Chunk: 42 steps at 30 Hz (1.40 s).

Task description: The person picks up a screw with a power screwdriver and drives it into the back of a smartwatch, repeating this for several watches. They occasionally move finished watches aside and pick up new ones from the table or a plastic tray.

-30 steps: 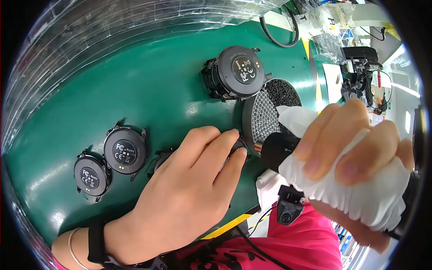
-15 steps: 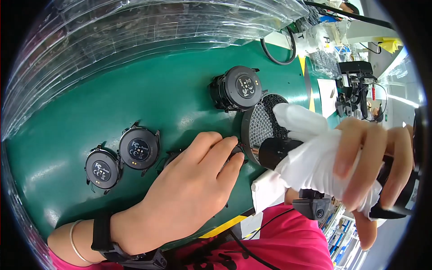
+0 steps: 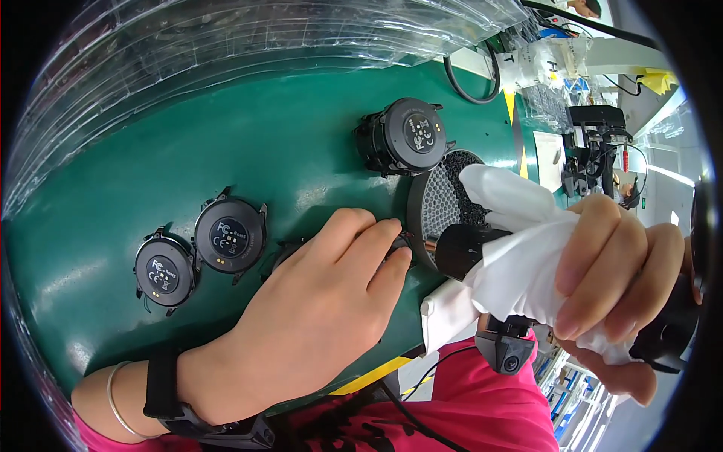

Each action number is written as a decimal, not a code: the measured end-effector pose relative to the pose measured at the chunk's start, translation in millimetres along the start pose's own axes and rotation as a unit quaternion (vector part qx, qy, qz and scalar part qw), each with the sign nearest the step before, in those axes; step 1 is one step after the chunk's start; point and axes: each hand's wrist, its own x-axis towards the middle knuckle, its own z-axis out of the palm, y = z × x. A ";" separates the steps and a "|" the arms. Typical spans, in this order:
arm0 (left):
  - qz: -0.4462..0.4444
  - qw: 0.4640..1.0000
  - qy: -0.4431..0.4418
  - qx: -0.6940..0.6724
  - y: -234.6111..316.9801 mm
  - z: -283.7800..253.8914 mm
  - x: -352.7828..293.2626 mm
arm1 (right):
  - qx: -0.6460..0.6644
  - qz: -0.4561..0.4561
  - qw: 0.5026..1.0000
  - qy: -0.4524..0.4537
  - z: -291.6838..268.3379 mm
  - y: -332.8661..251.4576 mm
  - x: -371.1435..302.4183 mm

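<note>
Right hand (image 3: 614, 271): fingers closed around a black tool (image 3: 457, 254) through a crumpled white wrap (image 3: 527, 267), grip firm-looking. Tool's copper-coloured tip points left, near the left fingertips; contact can't be told.

Left hand (image 3: 301, 316): palm down, fingers bent, index and middle tips at the edge of a dark watch part (image 3: 401, 241) low on the table; thumb hidden, so can't tell if it pinches or only presses. More dark watch pieces partly show from under the knuckles.

Just above the tool: round dark tub (image 3: 415, 218) with grey honeycomb on its left side, rough black fill on its right. Touching or nearly so, upper left of it: stack of watch bodies (image 3: 414, 135), back up. Left of left hand: two round black watch bodies, backs up, side by side, upper one (image 3: 230, 235), lower one (image 3: 164, 273).

Folded white cloth (image 3: 446, 316) below the tool, at the edge of the green table (image 3: 279, 143). Clear plastic trays (image 3: 301, 38) along the far edge; black cable loop (image 3: 449, 75) beside them; white paper (image 3: 548, 158) and black apparatus (image 3: 595, 117) off right
</note>
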 end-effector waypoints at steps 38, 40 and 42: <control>-0.030 0.998 -0.027 0.052 8.0 2.3 -1.8 | -0.135 0.174 0.974 -0.045 -26.5 -43.5 17.4; -0.037 0.998 -0.040 0.037 6.7 3.9 1.3 | -0.146 0.149 0.978 -0.013 -34.3 -49.6 12.1; -0.019 0.999 -0.035 0.035 4.8 2.9 2.4 | -0.150 0.120 0.981 0.023 -39.7 -52.0 6.0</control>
